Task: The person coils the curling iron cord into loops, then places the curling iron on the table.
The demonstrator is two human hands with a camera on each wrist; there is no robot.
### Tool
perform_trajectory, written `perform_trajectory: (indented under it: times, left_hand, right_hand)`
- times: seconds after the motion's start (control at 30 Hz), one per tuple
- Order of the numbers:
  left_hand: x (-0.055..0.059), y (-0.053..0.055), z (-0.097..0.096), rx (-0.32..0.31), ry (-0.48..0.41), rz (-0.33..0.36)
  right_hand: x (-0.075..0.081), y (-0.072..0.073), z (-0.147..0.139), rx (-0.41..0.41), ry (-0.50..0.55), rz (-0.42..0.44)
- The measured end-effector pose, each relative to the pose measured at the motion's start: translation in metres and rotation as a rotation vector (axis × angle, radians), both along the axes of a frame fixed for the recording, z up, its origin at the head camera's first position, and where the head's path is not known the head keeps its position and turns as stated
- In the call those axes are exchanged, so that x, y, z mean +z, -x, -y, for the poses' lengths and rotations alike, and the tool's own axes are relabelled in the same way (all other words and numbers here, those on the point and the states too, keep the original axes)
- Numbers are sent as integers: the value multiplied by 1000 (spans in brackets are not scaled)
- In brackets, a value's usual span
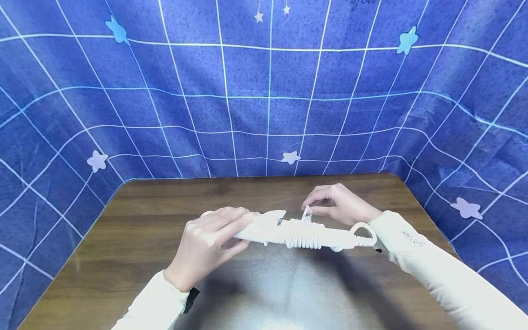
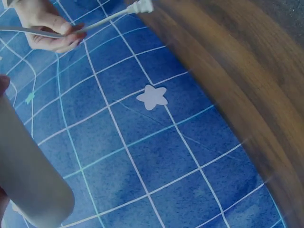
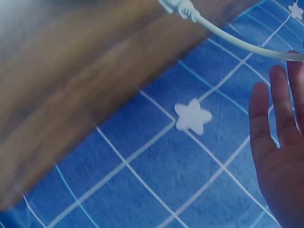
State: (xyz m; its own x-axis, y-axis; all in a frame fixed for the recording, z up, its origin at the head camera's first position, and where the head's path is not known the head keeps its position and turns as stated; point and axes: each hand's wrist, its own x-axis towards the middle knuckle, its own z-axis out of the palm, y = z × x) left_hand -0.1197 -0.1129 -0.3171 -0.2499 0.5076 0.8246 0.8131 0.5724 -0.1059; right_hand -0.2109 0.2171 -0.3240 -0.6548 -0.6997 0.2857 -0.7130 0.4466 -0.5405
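Note:
A white hair curling iron [image 1: 272, 231] is held level above the table, with its cord [image 1: 307, 237] wound in several turns round the handle. My left hand [image 1: 216, 236] grips the barrel end from above; in the left wrist view the smooth barrel [image 2: 33, 175] fills the lower left. Just beyond the coils, my right hand [image 1: 340, 204] pinches the cord's loose part between thumb and fingers. The left wrist view shows this right hand [image 2: 50, 26] with the cord running through it toward a pale end piece [image 2: 140, 6], too blurred to identify. A cord loop [image 1: 363, 227] stands at the handle's tail.
Below the hands is a brown wooden table [image 1: 136, 275] with a bright reflection at its front. A blue curtain [image 1: 247, 114] with white grid lines and star shapes encloses its back and sides.

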Motion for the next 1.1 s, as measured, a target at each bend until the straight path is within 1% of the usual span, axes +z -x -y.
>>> perform_trajectory:
  times: [0.1,0.2,0.33,0.47,0.6,0.73,0.87,1.0,1.1]
  left_hand:
    - [0,1,2,-16,44,-10]
    - [-1,1,3,-26,101,-23]
    - [-4,2,4,-32,178,-36]
    - [-10,4,5,-17,228,-45]
    - [-18,7,6,32,257,-49]
    - [-24,10,5,96,287,-59]
    - [-28,13,5,151,311,-70]
    - [-32,15,5,208,287,-61]
    - [-35,17,7,230,261,-37]
  right_hand:
    - [10,3,-1,-31,-44,-8]
    - [21,5,-2,-31,-54,-25]
    - [33,8,-2,-19,-53,-88]
    - [44,5,1,-43,-65,-139]
    - [53,-2,5,-66,-73,-193]
    - [59,-10,10,-45,-59,-259]
    - [65,-21,16,-30,-49,-296]
    - [70,-33,20,-30,-46,-297]
    - [71,-42,23,-32,-44,-306]
